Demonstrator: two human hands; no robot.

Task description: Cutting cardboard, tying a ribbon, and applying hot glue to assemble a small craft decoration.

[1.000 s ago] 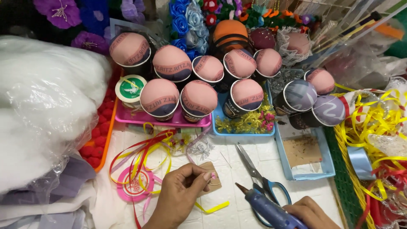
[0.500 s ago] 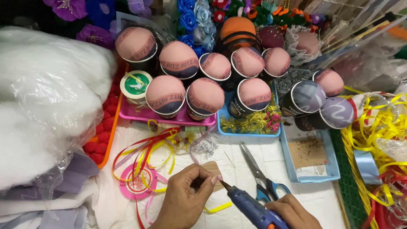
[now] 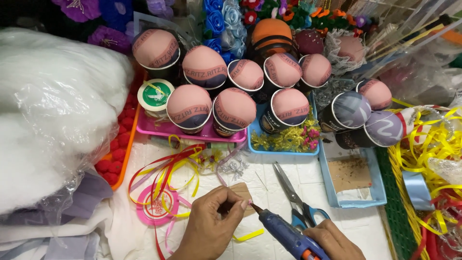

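Card (image 3: 242,193) pinched in left hand (image 3: 211,226); right hand (image 3: 332,240) clenched round glue gun (image 3: 286,234), nozzle touching card. One pair of scissors (image 3: 293,197) just right; bare tabletop (image 3: 269,178) beyond.

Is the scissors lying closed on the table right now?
No, the scissors lie with their blades spread apart on the white table, just behind the blue glue gun in the right hand.

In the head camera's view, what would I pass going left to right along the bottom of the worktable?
Bag of white stuffing → pink ribbon spool → left hand pinching a brown card piece → blue glue gun in the right hand → light blue tray → yellow ribbons.
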